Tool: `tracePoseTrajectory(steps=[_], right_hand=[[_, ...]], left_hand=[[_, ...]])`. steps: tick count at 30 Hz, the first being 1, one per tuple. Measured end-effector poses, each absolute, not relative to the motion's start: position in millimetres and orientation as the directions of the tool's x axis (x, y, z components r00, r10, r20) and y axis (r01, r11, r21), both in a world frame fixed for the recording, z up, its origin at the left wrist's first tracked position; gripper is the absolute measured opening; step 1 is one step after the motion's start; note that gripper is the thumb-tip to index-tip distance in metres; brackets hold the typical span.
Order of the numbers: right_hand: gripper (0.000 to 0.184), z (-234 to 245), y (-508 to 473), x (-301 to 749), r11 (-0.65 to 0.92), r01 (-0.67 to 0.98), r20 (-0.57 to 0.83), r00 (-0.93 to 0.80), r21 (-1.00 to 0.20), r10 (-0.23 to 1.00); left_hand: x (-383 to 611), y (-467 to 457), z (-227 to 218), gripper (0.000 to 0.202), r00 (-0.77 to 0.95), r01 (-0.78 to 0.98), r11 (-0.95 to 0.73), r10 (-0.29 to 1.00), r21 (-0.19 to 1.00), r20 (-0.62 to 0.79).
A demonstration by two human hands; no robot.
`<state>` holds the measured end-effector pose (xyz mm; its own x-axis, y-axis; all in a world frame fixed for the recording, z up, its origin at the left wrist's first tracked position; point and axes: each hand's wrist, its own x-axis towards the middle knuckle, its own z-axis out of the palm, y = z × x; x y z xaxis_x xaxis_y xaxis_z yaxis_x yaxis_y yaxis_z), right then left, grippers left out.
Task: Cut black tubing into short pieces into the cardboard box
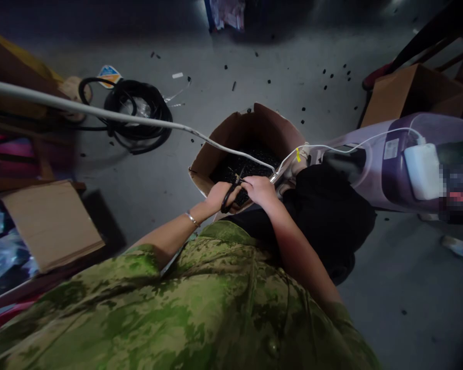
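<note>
While both hands are above the near part of the open cardboard box [268, 121], the left hand [223, 195] is closed around the black handle of the scissors [226, 197]. The scissors are therefore inside its grasp, over the box, and their narrow end points away from the person's body. The right hand [259, 189] is just beside, also over the near part of the box; its fingers are bent and its fingertips come close to the scissors. Whether these fingertips pinch a small piece, I cannot tell, because the detail is too small and dark.

Inside the box lies a heap of small black pieces [231, 164], directly below the hands. A thick white cable [139, 119] comes from the left and crosses above the box, and its end is near the right hand. From about there, a thin white cable [386, 132], which carries a yellow tag [298, 154], runs to a white block [422, 172] on a purple and pale plastic body [393, 154], to the right of the box.

To the left of the box, a coil of black cable [162, 110] lies on the grey floor [139, 190]. More black bits are scattered beyond the box.
</note>
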<state>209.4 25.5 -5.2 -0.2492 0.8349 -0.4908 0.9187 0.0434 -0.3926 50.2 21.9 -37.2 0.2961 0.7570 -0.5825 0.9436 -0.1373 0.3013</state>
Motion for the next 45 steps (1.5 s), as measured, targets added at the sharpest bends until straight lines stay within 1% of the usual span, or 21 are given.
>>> tracePoseTrajectory(steps=[2,4,8,14,17,23,26,32,36,40,45], right_hand=[[0.03,-9,27,208,0.032,0.924,-0.524,-0.244,-0.38,0.816],[0.03,-14,29,208,-0.008,0.934,-0.561,-0.208,-0.357,0.801],[0.032,-20,33,213,-0.077,0.931,-0.598,-0.163,-0.355,0.785],[0.031,-23,34,218,-0.141,0.935,-0.586,-0.082,-0.324,0.806],[0.031,-24,35,219,-0.174,0.931,-0.587,-0.052,-0.322,0.808],[0.032,-24,35,222,-0.255,0.872,-0.508,0.009,-0.418,0.861],[0.035,-23,34,223,-0.284,0.839,-0.483,0.03,-0.463,0.875],[0.034,-17,30,222,-0.282,0.779,-0.447,0.002,-0.56,0.894],[0.034,-16,28,221,-0.277,0.732,-0.433,-0.027,-0.622,0.901],[0.034,-15,27,220,-0.258,0.711,-0.409,-0.045,-0.654,0.911],[0.033,-15,27,220,-0.214,0.71,-0.384,-0.086,-0.671,0.919]], left_hand=[[54,28,-44,0.052,0.321,0.936,-0.155,0.744,0.315,-0.586],[55,32,-48,0.051,0.348,0.932,-0.187,0.705,0.312,-0.618],[52,32,-53,0.049,0.329,0.943,-0.181,0.631,0.279,-0.703],[37,30,-54,0.052,0.308,0.948,-0.158,0.676,0.277,-0.67],[32,31,-49,0.049,0.336,0.936,-0.169,0.691,0.309,-0.641],[30,25,-44,0.04,0.409,0.894,-0.187,0.712,0.407,-0.57],[31,22,-42,0.038,0.432,0.882,-0.2,0.707,0.427,-0.559],[36,22,-35,0.037,0.419,0.896,-0.214,0.699,0.389,-0.579],[37,22,-32,0.038,0.424,0.901,-0.27,0.708,0.339,-0.564],[38,22,-28,0.038,0.446,0.894,-0.322,0.703,0.31,-0.554],[41,24,-20,0.037,0.436,0.9,-0.327,0.693,0.288,-0.574]])
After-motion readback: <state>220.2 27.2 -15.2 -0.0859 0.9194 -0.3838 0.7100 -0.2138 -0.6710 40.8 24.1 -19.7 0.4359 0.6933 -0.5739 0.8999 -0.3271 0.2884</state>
